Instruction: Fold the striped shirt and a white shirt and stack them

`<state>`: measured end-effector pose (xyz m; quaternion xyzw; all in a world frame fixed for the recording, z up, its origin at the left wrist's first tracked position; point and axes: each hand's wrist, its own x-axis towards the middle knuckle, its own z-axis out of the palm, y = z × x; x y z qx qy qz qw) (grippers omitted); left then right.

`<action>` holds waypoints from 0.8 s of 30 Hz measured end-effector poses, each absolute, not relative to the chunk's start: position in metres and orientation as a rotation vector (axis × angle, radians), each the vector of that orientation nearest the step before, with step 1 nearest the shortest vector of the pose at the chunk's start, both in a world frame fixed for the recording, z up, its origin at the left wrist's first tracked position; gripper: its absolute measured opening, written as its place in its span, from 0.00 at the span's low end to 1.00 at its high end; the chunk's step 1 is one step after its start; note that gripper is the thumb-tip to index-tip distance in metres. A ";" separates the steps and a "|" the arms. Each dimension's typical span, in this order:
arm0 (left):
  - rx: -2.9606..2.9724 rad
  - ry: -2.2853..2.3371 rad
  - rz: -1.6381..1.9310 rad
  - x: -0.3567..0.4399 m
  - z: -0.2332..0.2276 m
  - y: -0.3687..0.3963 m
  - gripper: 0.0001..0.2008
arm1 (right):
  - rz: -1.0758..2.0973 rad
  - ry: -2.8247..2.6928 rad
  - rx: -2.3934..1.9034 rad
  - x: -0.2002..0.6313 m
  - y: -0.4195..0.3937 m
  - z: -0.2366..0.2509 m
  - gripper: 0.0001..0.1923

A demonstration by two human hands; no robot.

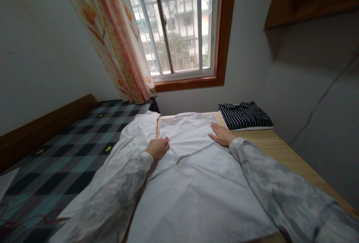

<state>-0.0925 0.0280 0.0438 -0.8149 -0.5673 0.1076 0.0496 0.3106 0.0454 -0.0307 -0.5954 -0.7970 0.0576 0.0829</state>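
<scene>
A white shirt (196,183) lies spread out in front of me, with a few creases and fold lines across it. One white sleeve (114,162) stretches off to the left, over the edge of the bed. At the shirt's left side, my left hand (157,148) is closed, its fingers curled in on the fabric. My right hand (222,134) rests on the opposite edge, palm down, with fingers stretched out and apart. The collar end points towards the window.
Beneath the shirt is a light wooden table (276,151). A folded black-and-white striped garment (244,116) sits at its far right corner. On the left is a bed with a checked cover (67,145). A curtain (117,37), a window (179,26) and a wall shelf (311,3) stand beyond.
</scene>
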 end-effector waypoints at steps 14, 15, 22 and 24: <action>-2.571 -1.830 0.283 -0.110 0.060 0.020 0.24 | -0.025 -2.301 -1.816 0.286 0.076 -0.039 0.43; -2.647 -1.859 0.289 -0.115 0.064 0.022 0.25 | 0.021 -2.316 -1.816 0.285 0.074 -0.041 0.44; -3.010 -2.011 0.155 -0.140 0.077 0.030 0.30 | 0.105 -2.227 -1.957 0.295 0.080 -0.044 0.48; -3.033 -2.001 0.137 -0.143 0.075 0.027 0.29 | 0.072 -2.196 -1.991 0.298 0.084 -0.043 0.47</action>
